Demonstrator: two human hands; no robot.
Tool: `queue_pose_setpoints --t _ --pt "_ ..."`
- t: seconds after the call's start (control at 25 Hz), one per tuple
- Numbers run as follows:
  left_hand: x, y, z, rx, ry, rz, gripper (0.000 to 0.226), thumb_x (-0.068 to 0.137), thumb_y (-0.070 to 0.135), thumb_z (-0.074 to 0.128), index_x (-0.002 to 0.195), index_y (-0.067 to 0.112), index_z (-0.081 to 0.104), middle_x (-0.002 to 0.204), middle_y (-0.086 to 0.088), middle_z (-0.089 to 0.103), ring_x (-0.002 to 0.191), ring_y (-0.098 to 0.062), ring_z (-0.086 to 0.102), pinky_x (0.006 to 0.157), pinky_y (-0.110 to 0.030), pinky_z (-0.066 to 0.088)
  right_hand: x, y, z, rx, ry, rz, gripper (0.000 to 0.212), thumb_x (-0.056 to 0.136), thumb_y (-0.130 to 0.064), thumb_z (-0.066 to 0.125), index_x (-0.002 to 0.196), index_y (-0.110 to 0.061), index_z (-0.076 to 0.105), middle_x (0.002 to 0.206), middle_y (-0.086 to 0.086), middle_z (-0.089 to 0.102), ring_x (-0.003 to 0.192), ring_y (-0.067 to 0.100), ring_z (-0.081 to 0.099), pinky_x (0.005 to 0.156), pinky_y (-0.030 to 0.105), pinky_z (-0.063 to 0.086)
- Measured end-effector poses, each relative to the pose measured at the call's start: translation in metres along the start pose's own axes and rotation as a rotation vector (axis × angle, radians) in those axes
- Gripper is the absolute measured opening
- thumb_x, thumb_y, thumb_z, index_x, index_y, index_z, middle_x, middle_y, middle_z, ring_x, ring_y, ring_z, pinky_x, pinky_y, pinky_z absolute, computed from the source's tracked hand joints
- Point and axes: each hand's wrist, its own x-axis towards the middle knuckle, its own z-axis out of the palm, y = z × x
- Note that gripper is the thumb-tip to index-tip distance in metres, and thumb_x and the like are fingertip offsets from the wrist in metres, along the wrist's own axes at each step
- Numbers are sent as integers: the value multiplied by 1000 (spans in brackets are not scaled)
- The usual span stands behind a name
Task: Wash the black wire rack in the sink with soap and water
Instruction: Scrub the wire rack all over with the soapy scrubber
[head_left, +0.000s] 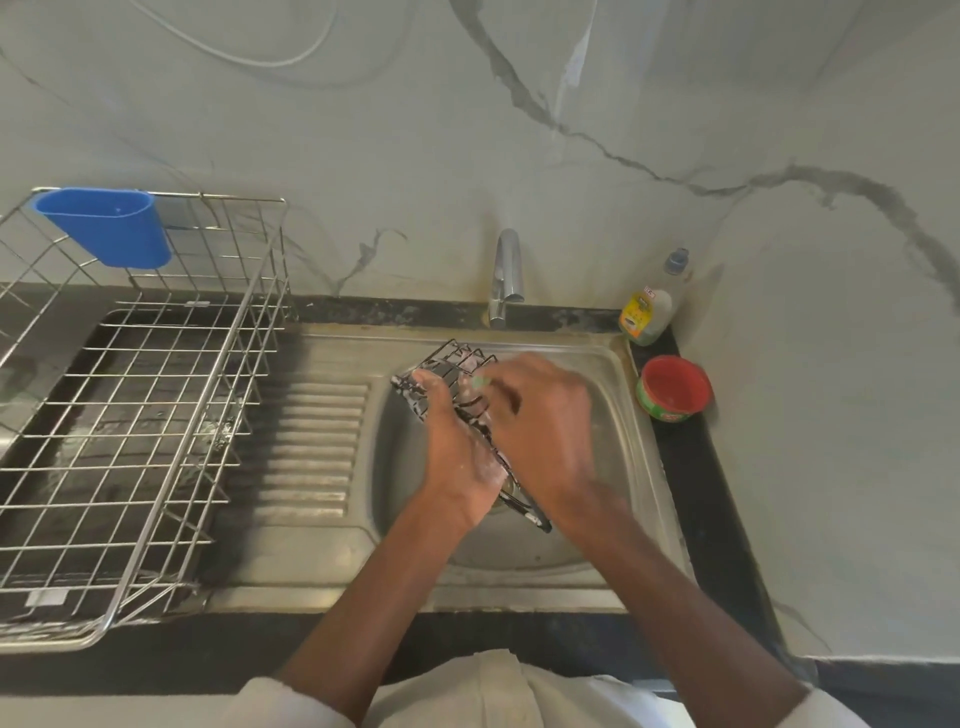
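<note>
Wire rack (457, 364): black, soapy, tilted over the sink (613, 415) basin.
Left hand (457, 447): grip closed around the rack's near side.
Right hand (540, 415): blurred; pinches something green, unclear what.
Bottle (649, 312): back right counter corner, label unreadable.
Red tub (674, 388): beside sink, print illegible.

Right hand (540, 421) motion-blurred, hides green item at fingertips. Black wire rack (457, 374) middle covered by both hands. Dish basket (156, 415) cut off at left edge.

Two hands, left (460, 441) and right (540, 415); one black wire rack (447, 364); one faucet (505, 275); one steel dish basket (135, 415); one blue cup (106, 226); one soap bottle (652, 306); one red tub (674, 388).
</note>
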Motion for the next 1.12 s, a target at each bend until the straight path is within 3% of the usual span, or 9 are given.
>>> queue_pose_setpoints --t 0.16,0.32,0.48,0.56,0.64,0.76,0.92,1.04,1.12 --pt "-2 5 -7 -9 60 43 85 87 95 35 118 21 63 106 -8 77 100 -24 76 87 -41 59 -19 9 -12 1 -54 51 19 89 1 73 96 -14 83 92 -4 77 79 6 70 73 27 60" --pt "-10 -3 -2 61 81 44 87 84 92 42 116 17 71 110 -6 76 103 -22 76 99 -43 54 -9 6 0 -25 -12 50 19 89 2 74 98 -13 82 93 -2 76 78 7 68 73 17 55" --pt "-12 -4 -9 -11 40 65 99 81 92 54 141 14 60 123 -12 74 115 -29 72 93 -47 59 -17 20 -9 -18 -106 29 19 93 -1 69 99 -14 81 96 -4 74 77 8 67 67 31 60" --pt "-17 -9 -8 42 5 62 78 93 82 54 130 14 62 120 -16 73 112 -32 72 91 -48 59 -22 27 -16 -61 -78 89 19 94 -5 69 100 -20 80 97 -9 75 76 6 67 64 33 60" --pt "-24 -14 1 103 -3 42 60 102 63 58 132 11 67 129 -19 73 120 -34 72 94 -51 59 -18 35 -21 -74 109 304 20 93 -7 71 99 -24 79 95 -11 75 80 8 68 68 37 60" --pt "-24 -13 10 -28 22 72 50 95 40 72 132 8 68 128 -20 70 116 -34 70 91 -47 62 -30 32 -17 -9 127 299 21 89 -4 75 99 -22 80 95 -10 75 80 5 68 70 22 57" --pt "-10 -1 1 -351 103 54 32 102 39 61 110 10 72 140 -23 67 125 -38 68 117 -60 44 -65 42 -10 -77 -40 262 20 91 -8 72 100 -25 78 95 -12 74 80 7 68 63 19 50" --pt "-4 -4 -1 -436 129 33 40 109 49 49 109 16 71 131 -22 72 128 -38 68 103 -78 47 -74 68 -15 -116 31 565 22 95 -10 69 101 -29 76 93 -13 74 78 8 68 57 13 39" --pt "0 -5 2 -440 138 45 44 111 52 45 120 14 67 122 -25 74 121 -39 70 90 -64 59 -68 50 -3 -87 15 426 22 93 -7 71 101 -26 77 95 -11 75 78 4 65 60 10 46"
